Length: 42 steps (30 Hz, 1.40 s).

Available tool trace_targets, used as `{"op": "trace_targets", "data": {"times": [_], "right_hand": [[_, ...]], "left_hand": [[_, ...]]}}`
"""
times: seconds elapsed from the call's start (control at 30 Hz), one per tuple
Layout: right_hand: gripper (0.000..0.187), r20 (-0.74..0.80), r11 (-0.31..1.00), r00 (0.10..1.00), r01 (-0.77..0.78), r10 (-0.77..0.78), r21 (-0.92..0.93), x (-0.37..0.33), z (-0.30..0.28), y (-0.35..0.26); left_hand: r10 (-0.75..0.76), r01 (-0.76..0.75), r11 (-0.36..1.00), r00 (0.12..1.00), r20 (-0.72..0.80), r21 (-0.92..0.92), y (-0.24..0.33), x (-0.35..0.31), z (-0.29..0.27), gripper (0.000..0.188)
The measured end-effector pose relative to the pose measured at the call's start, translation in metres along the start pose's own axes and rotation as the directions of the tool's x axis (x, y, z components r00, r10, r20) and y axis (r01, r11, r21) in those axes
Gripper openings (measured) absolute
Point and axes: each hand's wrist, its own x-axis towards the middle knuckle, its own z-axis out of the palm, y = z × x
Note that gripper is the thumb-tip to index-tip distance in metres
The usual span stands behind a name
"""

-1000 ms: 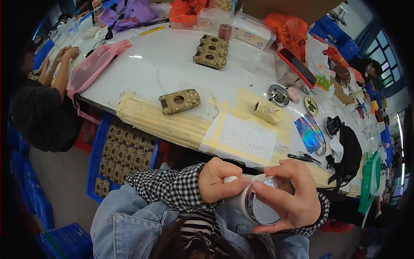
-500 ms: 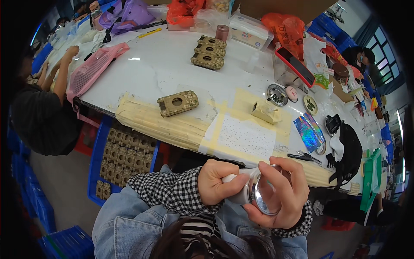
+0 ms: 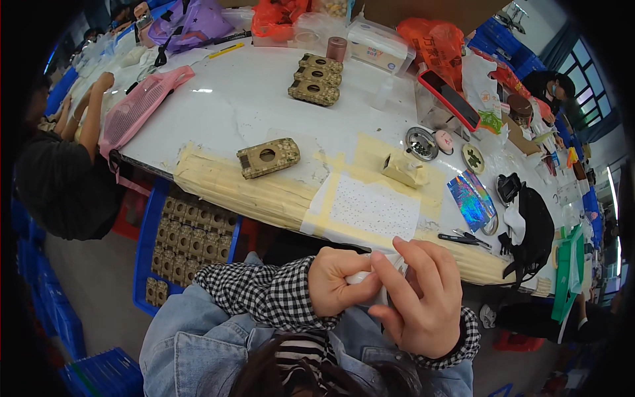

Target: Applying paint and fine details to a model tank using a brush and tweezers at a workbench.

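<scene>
My left hand point(image 3: 336, 283) is closed round a white rounded container point(image 3: 358, 277), its thumb lying along the side. Curved over the container's other end is my right hand point(image 3: 423, 294), fingers and thumb gripping it and hiding most of it. Both hands are held in front of my lap, just off the table's near edge. On the table ahead lies a camouflage toy tank hull point(image 3: 268, 157) with a round hole in its top. Several similar hulls point(image 3: 314, 88) stand in a row farther back.
A blue crate point(image 3: 141, 281) of tank hulls stands below the table at left. Taped paper with small dots point(image 3: 374, 206) lies near the edge. Tweezers point(image 3: 465, 239), a steel dish point(image 3: 421, 143), a red-cased phone point(image 3: 449, 100) and a black bag point(image 3: 534, 228) sit to the right. Someone works at left.
The container has turned in my hands, so its shiny silver rim no longer shows. My right hand has closed in toward my left. The view has shifted slightly.
</scene>
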Motion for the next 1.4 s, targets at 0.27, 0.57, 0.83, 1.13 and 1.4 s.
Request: {"op": "trace_targets", "data": {"times": [0.27,0.57,0.83,1.13,1.4], "right_hand": [[0.036,-0.091,0.819,0.923,0.373,-0.373,0.435,0.01,-0.014,0.021],[0.032,-0.151,0.909,0.96,0.272,-0.235,0.316,0.014,-0.011,0.006],[0.037,-0.257,0.93,0.916,0.348,-0.309,0.122,0.049,-0.023,0.023],[0.035,-0.433,0.996,0.901,-0.065,0.033,-0.06,0.039,-0.037,0.076],[0.021,-0.348,0.932,0.869,-0.296,0.353,0.208,-0.042,-0.026,0.105]], "left_hand": [[-0.165,0.208,0.951,0.967,0.191,-0.228,-0.002,0.0,-0.004,0.033],[-0.119,0.126,0.986,0.991,0.068,-0.111,0.015,0.001,-0.01,0.033],[-0.091,0.08,0.993,0.988,-0.124,-0.087,0.051,0.031,-0.027,0.026],[0.027,-0.02,1.0,0.918,-0.395,0.021,0.059,0.143,-0.153,0.044],[0.067,0.1,0.949,0.863,-0.501,0.298,-0.019,0.306,-0.204,0.043]]}}
